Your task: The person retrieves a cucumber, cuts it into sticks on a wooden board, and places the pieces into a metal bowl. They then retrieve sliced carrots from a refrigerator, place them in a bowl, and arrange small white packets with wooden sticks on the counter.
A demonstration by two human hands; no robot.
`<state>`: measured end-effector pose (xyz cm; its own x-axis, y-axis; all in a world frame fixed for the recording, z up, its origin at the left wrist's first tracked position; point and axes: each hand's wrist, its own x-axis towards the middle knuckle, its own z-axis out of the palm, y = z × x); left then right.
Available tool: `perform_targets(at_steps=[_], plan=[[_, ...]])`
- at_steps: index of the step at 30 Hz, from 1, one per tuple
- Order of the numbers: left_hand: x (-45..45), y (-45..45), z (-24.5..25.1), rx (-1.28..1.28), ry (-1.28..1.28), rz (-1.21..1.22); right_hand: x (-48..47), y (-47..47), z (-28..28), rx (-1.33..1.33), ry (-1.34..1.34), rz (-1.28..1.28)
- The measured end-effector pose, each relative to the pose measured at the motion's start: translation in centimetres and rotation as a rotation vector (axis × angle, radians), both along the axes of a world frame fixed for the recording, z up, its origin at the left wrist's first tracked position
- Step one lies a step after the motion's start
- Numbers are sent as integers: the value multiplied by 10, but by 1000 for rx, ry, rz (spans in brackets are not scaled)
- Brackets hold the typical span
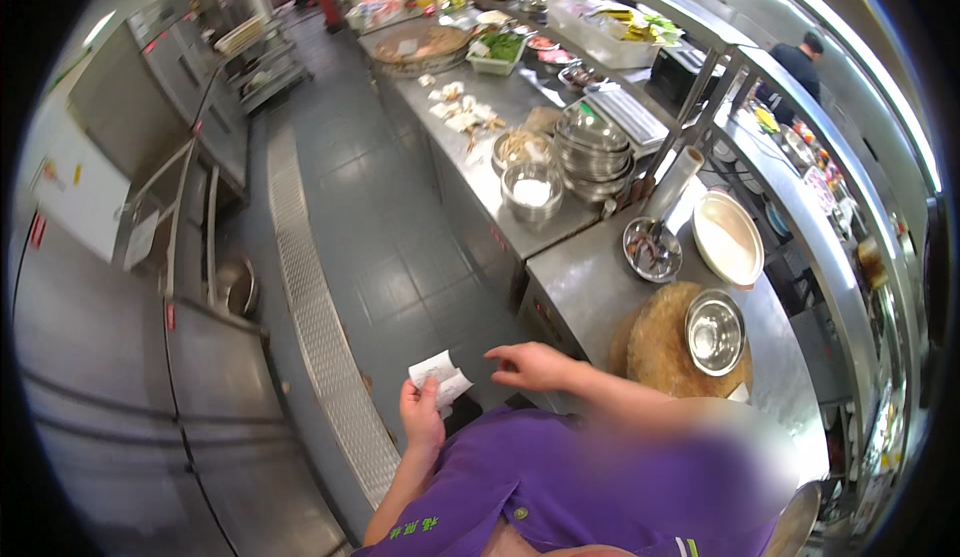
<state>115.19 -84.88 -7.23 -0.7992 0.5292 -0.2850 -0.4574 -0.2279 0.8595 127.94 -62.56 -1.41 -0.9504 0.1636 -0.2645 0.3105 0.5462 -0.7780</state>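
My left hand [422, 411] pinches small white paper slips [441, 377] that bear writing, thumb on top, in front of my purple shirt. To the right of the slips and apart from them, my right hand [534, 366] is empty, its index finger stretched out and the other fingers loosely bent. A round wooden chopping block [660, 339] sits on the steel counter beyond my right forearm. On the block stands an empty-looking steel bowl [715, 334]. Behind it are a steel bowl with dark food and a utensil [652, 251] and an oval white dish [727, 238].
Stacked steel bowls [592, 152] and a green basket of leafy vegetables [497, 53] stand along the counter [555, 219]. Steel refrigerator doors [112, 407] line the left. A metal drain grate [315, 332] runs down the tiled floor. Beyond the shelves is another person [799, 66].
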Motion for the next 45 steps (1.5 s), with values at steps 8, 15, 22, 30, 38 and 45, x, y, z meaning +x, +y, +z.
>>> perform_targets(at_steps=[8,15,22,30,38,45], plan=[[-246,110,31,-19,193,-141,-55,276,127,337,51,-787],[-350,258,14,-177,162,-263,-54,551,169,842,532,-1245],[-425,371,35,-388,217,-323,19,838,177,799,-476,-1660],[-490,550,39,-424,134,-640,115,901,150,1353,-490,-1333],[-556,743,3,-395,225,-943,24,827,195,1212,-484,-1417],[-586,879,-65,-476,417,-1314,55,802,180,1013,-445,-1573]])
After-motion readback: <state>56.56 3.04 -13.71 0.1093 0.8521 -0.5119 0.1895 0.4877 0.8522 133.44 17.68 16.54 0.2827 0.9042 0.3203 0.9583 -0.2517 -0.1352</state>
